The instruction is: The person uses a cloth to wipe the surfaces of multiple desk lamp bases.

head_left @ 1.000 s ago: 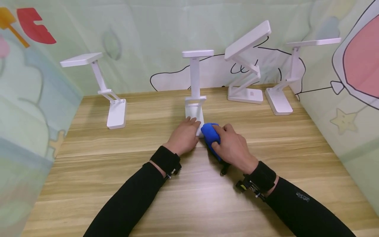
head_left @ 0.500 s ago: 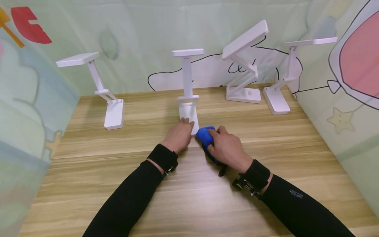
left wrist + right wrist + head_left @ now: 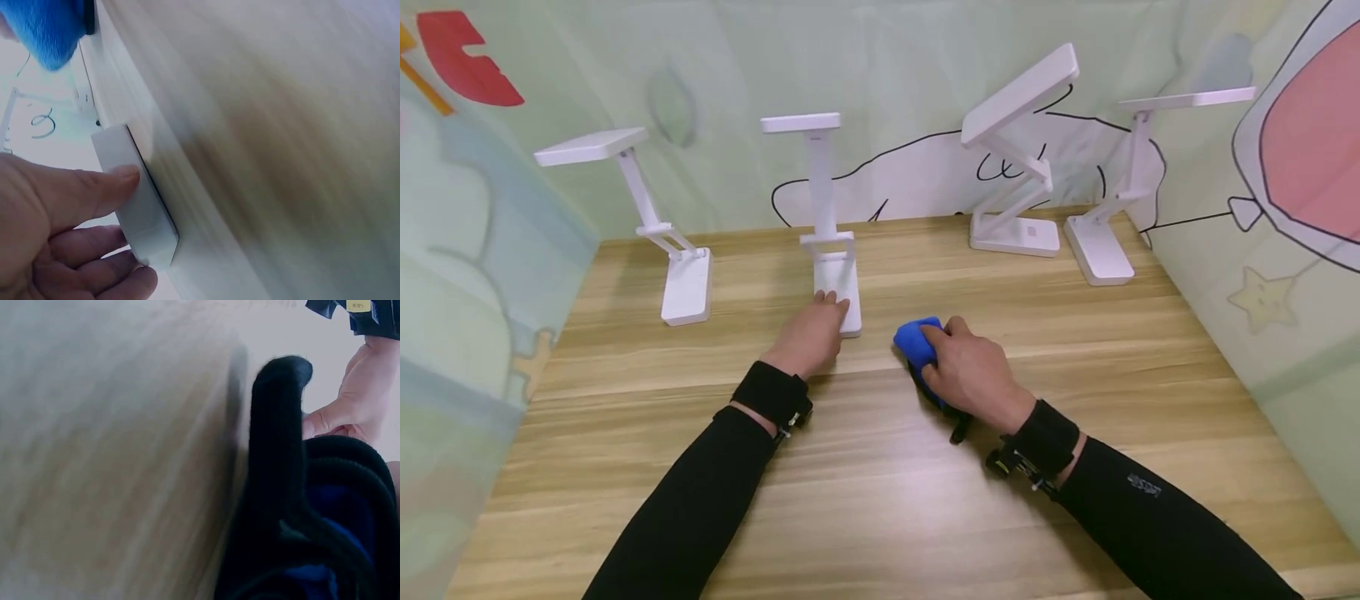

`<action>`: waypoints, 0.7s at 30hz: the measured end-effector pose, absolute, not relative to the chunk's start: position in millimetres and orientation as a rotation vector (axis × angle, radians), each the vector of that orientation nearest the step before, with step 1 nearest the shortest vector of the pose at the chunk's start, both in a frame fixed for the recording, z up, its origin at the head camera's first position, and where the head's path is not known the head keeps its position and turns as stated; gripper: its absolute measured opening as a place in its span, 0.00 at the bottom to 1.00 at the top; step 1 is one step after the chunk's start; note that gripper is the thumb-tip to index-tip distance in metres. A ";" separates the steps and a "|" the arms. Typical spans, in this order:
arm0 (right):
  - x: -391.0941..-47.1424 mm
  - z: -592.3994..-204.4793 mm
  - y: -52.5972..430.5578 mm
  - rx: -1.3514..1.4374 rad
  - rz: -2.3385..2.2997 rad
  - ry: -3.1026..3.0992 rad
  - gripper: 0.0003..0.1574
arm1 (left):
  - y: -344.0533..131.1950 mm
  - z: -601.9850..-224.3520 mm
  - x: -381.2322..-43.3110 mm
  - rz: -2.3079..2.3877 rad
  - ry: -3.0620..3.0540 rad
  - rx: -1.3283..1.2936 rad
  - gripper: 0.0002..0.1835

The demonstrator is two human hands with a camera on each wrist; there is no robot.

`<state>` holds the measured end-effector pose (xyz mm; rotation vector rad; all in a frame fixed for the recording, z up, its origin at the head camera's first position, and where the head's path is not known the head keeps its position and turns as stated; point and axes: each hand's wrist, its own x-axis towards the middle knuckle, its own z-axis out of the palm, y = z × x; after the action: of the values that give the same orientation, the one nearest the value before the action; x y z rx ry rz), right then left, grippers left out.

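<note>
In the head view my left hand (image 3: 808, 336) grips the base of a white folding desk lamp (image 3: 822, 185), which stands upright left of centre. The left wrist view has the thumb against the front face of the lamp base (image 3: 150, 219), with the fingers curled along its side. To the right, my right hand (image 3: 977, 375) holds a fuzzy blue duster (image 3: 916, 340) on the tabletop, thumb and index finger over its top. Its black handle part (image 3: 275, 450) fills much of the right wrist view. A gap separates duster and lamp base.
Another white lamp (image 3: 687, 283) stands to the left. At the back right are a lamp with a tilted head (image 3: 1018, 96) and one with a level head (image 3: 1105, 250). The wooden table (image 3: 880, 517) ends at printed cloth walls (image 3: 722, 67) behind and on both sides.
My left hand has slid the middle lamp to the left, away from the duster. The right hand and duster have shifted slightly left, mostly along with the view.
</note>
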<state>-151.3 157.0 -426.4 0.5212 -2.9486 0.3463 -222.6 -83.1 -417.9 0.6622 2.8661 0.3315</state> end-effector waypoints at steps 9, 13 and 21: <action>-149.9 -427.4 158.3 0.523 0.330 -2.934 0.33 | -110.6 -417.2 -228.4 0.373 2.871 0.585 0.26; -150.0 -427.7 157.8 0.527 0.340 -2.930 0.34 | -122.3 -413.6 -231.0 0.393 2.845 0.514 0.26; -150.7 -427.2 156.0 0.529 0.332 -2.937 0.34 | -142.2 -412.0 -235.4 0.372 2.860 0.462 0.27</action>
<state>-150.7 156.0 -427.2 0.5286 -2.9374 0.3323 -235.4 -142.2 -412.0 0.4623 2.8604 0.3721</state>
